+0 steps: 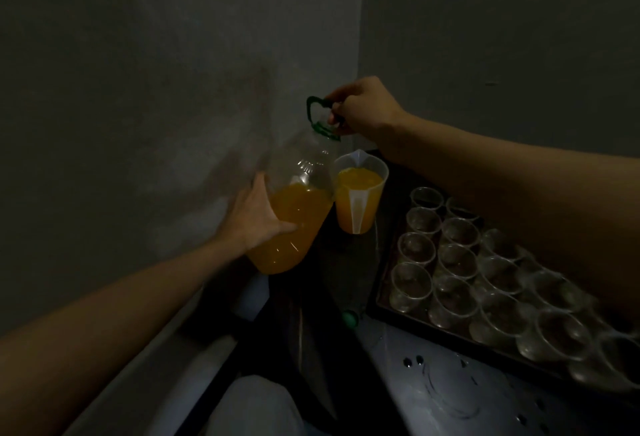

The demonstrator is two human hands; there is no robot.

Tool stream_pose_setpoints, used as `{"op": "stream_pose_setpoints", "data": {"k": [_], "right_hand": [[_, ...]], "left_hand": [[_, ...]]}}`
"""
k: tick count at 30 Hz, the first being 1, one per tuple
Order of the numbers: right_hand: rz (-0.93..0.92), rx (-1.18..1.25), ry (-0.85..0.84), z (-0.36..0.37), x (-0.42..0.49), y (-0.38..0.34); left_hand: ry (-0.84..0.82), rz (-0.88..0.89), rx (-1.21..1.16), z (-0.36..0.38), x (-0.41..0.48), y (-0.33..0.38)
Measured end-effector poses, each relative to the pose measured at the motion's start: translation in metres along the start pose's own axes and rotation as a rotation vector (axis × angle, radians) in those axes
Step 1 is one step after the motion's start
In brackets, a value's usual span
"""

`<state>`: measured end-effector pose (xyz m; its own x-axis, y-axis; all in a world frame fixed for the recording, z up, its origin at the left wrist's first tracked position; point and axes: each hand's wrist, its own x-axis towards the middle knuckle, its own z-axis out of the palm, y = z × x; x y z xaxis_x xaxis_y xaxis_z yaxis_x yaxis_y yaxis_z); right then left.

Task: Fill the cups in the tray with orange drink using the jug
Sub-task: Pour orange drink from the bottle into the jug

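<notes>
**Head camera: jug filled, cups waiting, bottle in both my hands**

At centre frame I hold the big clear bottle (298, 200) tilted, neck toward the upper right, about half full of orange drink. My right hand (367, 106) is clenched round its green handle (313, 110) at the neck. My left hand (258, 217) lies spread against the bottle's lower side, bearing its weight. No stream shows at the mouth.

Just right of the bottle, touching or nearly so, the jug (358, 200) stands upright on the surface (408, 359). Orange drink comes well up its wall, and its white handle faces me. In the right half of the frame the tray (380, 280) carries rows of clear cups (457, 259), all empty as far as I can see. A small green cap (349, 319) lies on the surface below the jug.

The jug, I judge, will be heavy for its thin plastic and may flex if squeezed, so the handle is the place to take it. The cups look light and easily tipped, so the pour should be slow.
</notes>
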<state>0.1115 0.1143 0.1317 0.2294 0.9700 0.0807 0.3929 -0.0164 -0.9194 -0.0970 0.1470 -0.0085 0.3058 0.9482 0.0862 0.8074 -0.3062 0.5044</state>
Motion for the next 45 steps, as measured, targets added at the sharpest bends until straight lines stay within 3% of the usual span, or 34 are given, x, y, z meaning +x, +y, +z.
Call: {"op": "stream_pose_setpoints", "data": {"k": [19,28,33,38,41,45], "right_hand": [[-0.096,-0.068,-0.248,0.028,-0.031,0.008],[-0.210,-0.259,-0.357,0.041,-0.054,0.024],[-0.292,-0.235,-0.172,0.033,-0.055,0.040],[-0.184,-0.220,0.234,0.023,-0.074,0.088],[0.060,-0.225,0.453,0.025,-0.077,0.117],[0.451,-0.149,0.477,0.044,-0.059,0.160]], "left_hand": [[0.103,-0.145,-0.288,0.070,-0.035,-0.021],[0.150,-0.184,-0.442,0.087,-0.048,-0.017],[0.174,-0.116,-0.496,0.087,-0.058,-0.018],[0.174,-0.216,-0.531,0.089,-0.057,-0.006],[0.185,-0.233,-0.535,0.091,-0.066,-0.010],[0.260,-0.152,-0.509,0.093,-0.096,-0.011]]}}
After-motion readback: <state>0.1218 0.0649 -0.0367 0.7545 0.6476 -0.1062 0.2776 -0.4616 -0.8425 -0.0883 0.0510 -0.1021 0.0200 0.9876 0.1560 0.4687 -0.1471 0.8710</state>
